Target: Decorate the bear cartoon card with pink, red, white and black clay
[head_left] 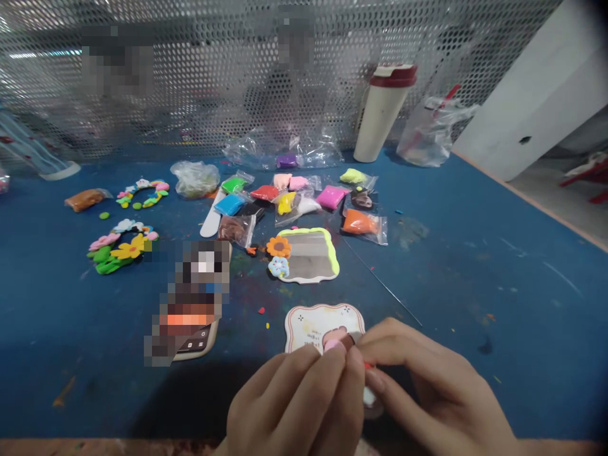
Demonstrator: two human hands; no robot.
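My left hand (294, 399) and my right hand (437, 386) meet at the front, fingers pinched together. A small bit of red clay (368, 365) shows at the right fingertips; what the left fingers hold is hidden behind them. Just beyond lies a white card (304, 316) with a red-lined wavy edge and a printed figure, partly covered by my hands. Farther back, a small mirror (308, 256) lies flat, yellow-green clay along its right and top edge. An orange clay flower (278, 247) and a light-blue clay flower (278, 267) sit on its left side.
Several bagged clays, among them orange (361, 223) and blue (230, 204), lie behind the mirror. A phone (194, 304) and a clay-decorated ring (123, 246) are left. A thin rod (384, 283) lies right. A tumbler (384, 114) stands by the perforated metal panel (190, 82).
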